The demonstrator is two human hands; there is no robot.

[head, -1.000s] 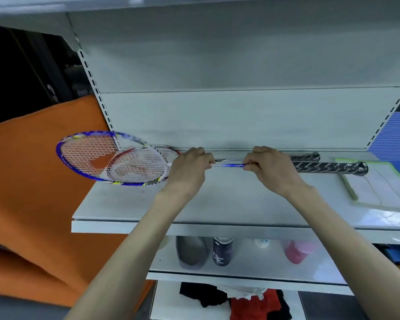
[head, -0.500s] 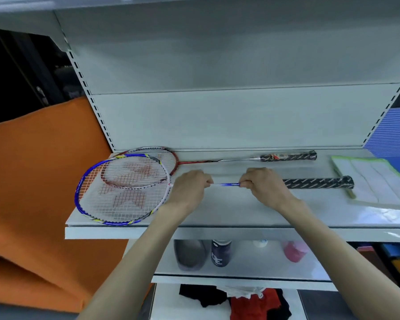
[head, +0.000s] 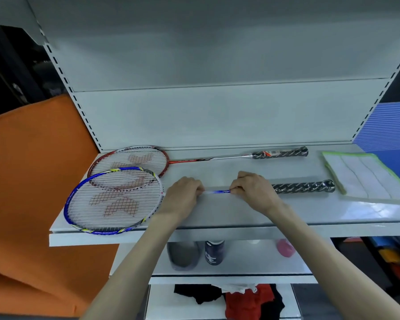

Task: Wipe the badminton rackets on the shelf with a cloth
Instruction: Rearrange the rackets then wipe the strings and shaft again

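While both forearms reach up over the shelf (head: 194, 236) edge, the left hand (head: 183, 195) and right hand (head: 255, 191) curl around the thin shaft of the blue racket (head: 113, 202), which seems to lie flat on the shelf, its head overlapping the red racket (head: 129, 162) behind. It looks light, springy and stiff in the frame; shaft or grip suits holding, never the strings. Farther right, the folded cloth (head: 365, 181) lies untouched.

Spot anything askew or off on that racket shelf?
Mostly tidy. The blue racket, its shaft held in both hands, has its head lapping over the red racket and jutting past the shelf front. The cloth lies unused.
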